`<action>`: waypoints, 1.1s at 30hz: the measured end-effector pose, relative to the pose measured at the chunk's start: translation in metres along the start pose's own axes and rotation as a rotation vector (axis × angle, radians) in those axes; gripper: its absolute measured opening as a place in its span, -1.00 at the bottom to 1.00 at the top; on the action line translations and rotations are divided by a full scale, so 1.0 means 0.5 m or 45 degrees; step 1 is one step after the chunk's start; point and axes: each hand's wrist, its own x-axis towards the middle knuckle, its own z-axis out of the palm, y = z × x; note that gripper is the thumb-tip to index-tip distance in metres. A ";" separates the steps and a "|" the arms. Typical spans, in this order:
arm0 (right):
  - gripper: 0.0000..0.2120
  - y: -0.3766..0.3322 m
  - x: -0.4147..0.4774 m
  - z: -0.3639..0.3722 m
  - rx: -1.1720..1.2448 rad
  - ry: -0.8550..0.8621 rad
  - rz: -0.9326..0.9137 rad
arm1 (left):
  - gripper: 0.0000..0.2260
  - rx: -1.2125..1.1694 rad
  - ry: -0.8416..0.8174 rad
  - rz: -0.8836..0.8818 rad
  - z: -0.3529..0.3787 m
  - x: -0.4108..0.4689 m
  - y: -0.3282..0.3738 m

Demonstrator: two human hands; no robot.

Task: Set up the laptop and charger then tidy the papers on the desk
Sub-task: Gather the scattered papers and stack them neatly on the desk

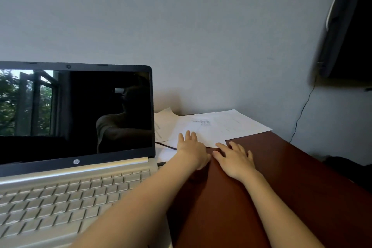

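From the head view, the laptop (74,147) is sitting open on the left of the counter (281,187), its screen dark and reflecting a window. A black charger cable (166,145) is running from behind its right edge and appears to reach the laptop's side, though the plug itself is too small to confirm. So the setting-up part is looking done, and the paper-tidying step is in hand.

The papers (217,127) are lying loosely fanned against the wall at the far end of the counter, just right of the laptop, with one sheet poking out behind the screen edge.

The left hand (192,148) is reaching forward, its grip open and fingers flat, with the fingertips resting on the near edge of the sheets. The right hand (234,158) is lying beside it, its grip open too, palm down on the bare counter, fingertips at the corner of the nearest sheet.

The next move is probably calling for both hands to slide the sheets together and square the edges, without snagging the cable that is passing under them.
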 end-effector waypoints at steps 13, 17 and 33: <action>-0.69 0.009 0.036 -0.008 0.357 0.389 0.157 | -0.60 -0.247 0.083 -0.122 0.039 0.060 0.012; -0.68 0.021 0.044 -0.025 1.115 0.548 0.388 | -0.65 -0.265 0.151 -0.025 0.033 0.048 0.008; -0.67 -0.028 0.040 0.004 0.134 0.263 -0.414 | -0.52 -0.595 0.180 -0.037 0.055 0.027 0.002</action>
